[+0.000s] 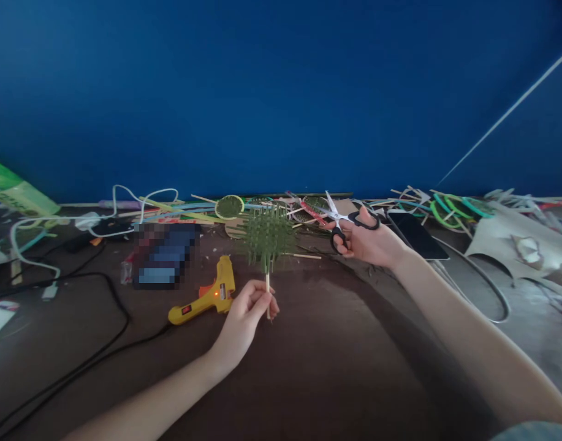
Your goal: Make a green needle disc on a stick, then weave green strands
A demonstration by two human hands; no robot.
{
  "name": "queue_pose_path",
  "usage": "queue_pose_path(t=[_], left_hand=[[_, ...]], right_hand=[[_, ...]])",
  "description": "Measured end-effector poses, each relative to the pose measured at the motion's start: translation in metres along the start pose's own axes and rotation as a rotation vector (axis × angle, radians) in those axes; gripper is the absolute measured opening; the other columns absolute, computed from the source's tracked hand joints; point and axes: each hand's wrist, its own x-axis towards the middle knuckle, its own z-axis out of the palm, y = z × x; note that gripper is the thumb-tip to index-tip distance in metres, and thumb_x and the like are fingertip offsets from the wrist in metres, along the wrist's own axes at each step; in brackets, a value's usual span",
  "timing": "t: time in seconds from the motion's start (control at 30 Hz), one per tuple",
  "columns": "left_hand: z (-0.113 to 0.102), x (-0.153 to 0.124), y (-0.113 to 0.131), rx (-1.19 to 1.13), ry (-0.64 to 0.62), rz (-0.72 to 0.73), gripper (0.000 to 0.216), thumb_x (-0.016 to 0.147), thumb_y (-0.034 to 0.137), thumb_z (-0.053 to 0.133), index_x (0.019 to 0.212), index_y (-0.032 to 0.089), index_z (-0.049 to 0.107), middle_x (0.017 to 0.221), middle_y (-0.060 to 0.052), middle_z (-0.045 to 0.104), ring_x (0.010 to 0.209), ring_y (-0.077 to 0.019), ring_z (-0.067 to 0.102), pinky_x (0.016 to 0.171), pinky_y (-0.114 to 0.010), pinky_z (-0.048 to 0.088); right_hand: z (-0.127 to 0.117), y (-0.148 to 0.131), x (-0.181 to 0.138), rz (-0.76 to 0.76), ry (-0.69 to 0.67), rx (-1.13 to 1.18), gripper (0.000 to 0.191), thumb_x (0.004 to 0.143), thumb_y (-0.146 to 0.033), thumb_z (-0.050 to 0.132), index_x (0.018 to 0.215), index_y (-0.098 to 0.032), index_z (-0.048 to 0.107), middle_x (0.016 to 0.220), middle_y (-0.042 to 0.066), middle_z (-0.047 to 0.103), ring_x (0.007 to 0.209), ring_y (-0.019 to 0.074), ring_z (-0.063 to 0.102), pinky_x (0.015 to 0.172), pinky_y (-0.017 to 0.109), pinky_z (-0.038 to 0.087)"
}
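My left hand (247, 310) pinches the pale stick of a small green woven lattice piece (268, 236) and holds it upright above the brown table (308, 367). My right hand (370, 241) is closed through the black handles of a pair of scissors (342, 218). The silver blades are parted and point up and left, a short way right of the woven piece. Scissors and lattice are apart.
A yellow glue gun (207, 297) with a lit orange light lies just left of my left hand. Black and white cables (101, 294) cross the left side. Coloured strips, round woven pieces (229, 207) and a dark tablet (416, 236) lie along the blue wall.
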Motion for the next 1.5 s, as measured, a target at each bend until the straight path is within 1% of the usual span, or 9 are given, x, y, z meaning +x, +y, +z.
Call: queue_pose_path(t=[0.17, 0.4, 0.53, 0.67, 0.77, 0.87, 1.1, 1.37, 1.5], left_hand=[[0.004, 0.009, 0.016, 0.05, 0.026, 0.01, 0.013, 0.083, 0.03, 0.053, 0.081, 0.017, 0.05, 0.065, 0.001, 0.058, 0.061, -0.0116, 0.05, 0.057, -0.025, 0.038], [0.013, 0.038, 0.033, 0.119, 0.094, 0.057, 0.015, 0.083, 0.03, 0.054, 0.082, 0.017, 0.048, 0.071, -0.001, 0.065, 0.06, -0.0105, 0.051, 0.054, -0.023, 0.034], [0.019, 0.044, 0.03, 0.088, 0.156, 0.089, 0.019, 0.08, 0.032, 0.06, 0.078, 0.017, 0.048, 0.067, 0.0, 0.066, 0.058, -0.0106, 0.052, 0.055, -0.023, 0.035], [0.021, 0.041, 0.024, 0.056, 0.165, 0.045, 0.019, 0.076, 0.032, 0.062, 0.085, 0.017, 0.055, 0.069, -0.002, 0.069, 0.061, -0.0127, 0.057, 0.059, -0.024, 0.039], [0.02, 0.038, 0.022, 0.049, 0.162, 0.013, 0.018, 0.074, 0.03, 0.064, 0.084, 0.016, 0.059, 0.068, -0.002, 0.069, 0.061, -0.0128, 0.057, 0.06, -0.024, 0.041], [0.019, 0.036, 0.021, 0.05, 0.149, -0.012, 0.014, 0.073, 0.028, 0.065, 0.076, 0.015, 0.059, 0.065, -0.002, 0.069, 0.06, -0.0124, 0.057, 0.06, -0.024, 0.042], [0.018, 0.032, 0.018, 0.063, 0.092, -0.066, 0.015, 0.072, 0.028, 0.066, 0.073, 0.015, 0.058, 0.063, -0.002, 0.067, 0.06, -0.0126, 0.057, 0.061, -0.025, 0.042], [0.017, 0.034, 0.021, 0.063, 0.146, -0.021, 0.014, 0.074, 0.028, 0.065, 0.072, 0.016, 0.058, 0.065, -0.002, 0.068, 0.061, -0.0133, 0.058, 0.061, -0.026, 0.043], [0.015, 0.035, 0.022, 0.077, 0.179, -0.004, 0.014, 0.073, 0.028, 0.066, 0.072, 0.016, 0.058, 0.065, -0.002, 0.068, 0.061, -0.0133, 0.058, 0.061, -0.025, 0.043]], right_hand=[[0.009, 0.002, 0.001, -0.083, -0.04, -0.201, 0.045, 0.072, -0.061, 0.058, 0.092, -0.021, 0.05, 0.073, 0.001, 0.058, 0.071, 0.0164, 0.063, 0.058, 0.026, 0.047], [0.049, 0.006, 0.002, -0.325, 0.112, -0.638, 0.04, 0.081, -0.059, 0.047, 0.088, -0.02, 0.046, 0.071, 0.0, 0.054, 0.07, 0.0142, 0.061, 0.056, 0.023, 0.046], [0.061, 0.021, 0.001, -0.404, 0.08, -0.751, 0.036, 0.086, -0.055, 0.042, 0.09, -0.019, 0.045, 0.076, 0.001, 0.054, 0.069, 0.013, 0.056, 0.063, 0.026, 0.045], [0.064, 0.033, 0.002, -0.436, 0.064, -0.866, 0.035, 0.087, -0.054, 0.039, 0.092, -0.019, 0.045, 0.079, 0.002, 0.056, 0.072, 0.0135, 0.051, 0.067, 0.027, 0.041], [0.066, 0.039, 0.004, -0.475, 0.059, -0.891, 0.037, 0.086, -0.055, 0.04, 0.092, -0.019, 0.046, 0.082, 0.003, 0.056, 0.074, 0.0145, 0.05, 0.069, 0.028, 0.04], [0.067, 0.042, 0.007, -0.473, 0.036, -0.876, 0.039, 0.086, -0.056, 0.039, 0.093, -0.018, 0.046, 0.082, 0.004, 0.056, 0.073, 0.015, 0.049, 0.068, 0.029, 0.04], [0.067, 0.046, 0.008, -0.485, 0.02, -0.81, 0.045, 0.083, -0.062, 0.039, 0.093, -0.019, 0.046, 0.081, 0.004, 0.057, 0.074, 0.0161, 0.051, 0.068, 0.03, 0.042], [0.059, 0.054, 0.009, -0.49, 0.03, -0.743, 0.044, 0.083, -0.062, 0.039, 0.096, -0.02, 0.044, 0.081, 0.004, 0.056, 0.073, 0.0159, 0.053, 0.068, 0.03, 0.043], [0.063, 0.057, 0.009, -0.509, 0.033, -0.815, 0.044, 0.082, -0.061, 0.041, 0.094, -0.019, 0.044, 0.081, 0.005, 0.056, 0.072, 0.0158, 0.052, 0.067, 0.03, 0.042]])
